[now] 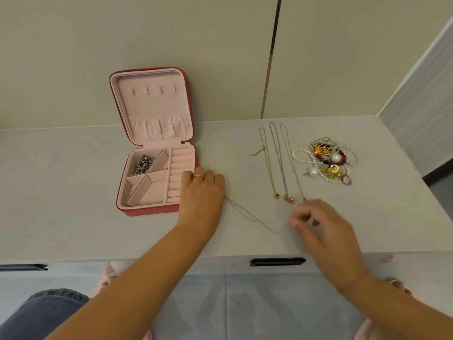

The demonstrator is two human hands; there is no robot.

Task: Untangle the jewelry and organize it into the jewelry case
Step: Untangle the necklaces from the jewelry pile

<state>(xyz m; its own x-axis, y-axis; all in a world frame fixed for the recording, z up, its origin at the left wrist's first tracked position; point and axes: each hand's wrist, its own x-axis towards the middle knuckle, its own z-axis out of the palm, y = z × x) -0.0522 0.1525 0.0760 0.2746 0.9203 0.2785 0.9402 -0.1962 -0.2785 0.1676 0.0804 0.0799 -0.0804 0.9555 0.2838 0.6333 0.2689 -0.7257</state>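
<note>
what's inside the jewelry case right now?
The case is open. One dark silvery chain lies in the back-left compartment; the other compartments and ring rolls look bare. The left hand covers the front-right corner, so that part can't be checked.

jewelry case [157, 148]: red, open, pink-lined | necklaces [279, 163]: three, laid straight | tangled pile [328, 160]: right

A left hand [201, 190] is resting beside the open red square jewelry case [157, 143] while the right hand [323, 227] is pinching a thin silver chain [247, 215] lying across the white worktop [73, 192].
</note>
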